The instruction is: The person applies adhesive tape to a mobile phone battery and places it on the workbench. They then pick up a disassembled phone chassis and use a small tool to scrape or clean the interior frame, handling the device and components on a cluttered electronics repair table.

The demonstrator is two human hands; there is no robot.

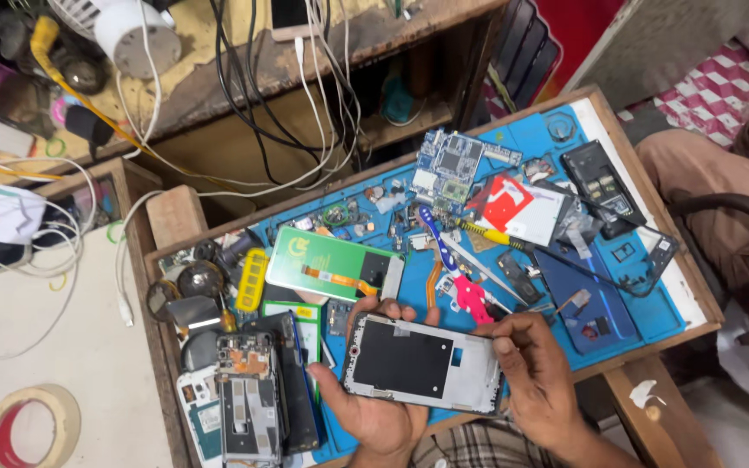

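Where right hand (pixel 537 374) covers phone frame (pixel 424 362), edge hidden; left hand (pixel 373 407) beneath.

Phone frame (pixel 424 363) in left hand (pixel 374 416) showing silvery metal rim, matt black plate inside. Right hand (pixel 535 377) touching its right end. Work mat (pixel 652 303) looking like smooth blue rubber, sitting on worn, scuffed wooden tray (pixel 604 104). Green panel (pixel 331 264) near mat's middle gleaming glossy. Circuit board (pixel 448 165) at far edge looking matt blue. Tape roll (pixel 28 425) beside tray's left edge appearing papery, cream.
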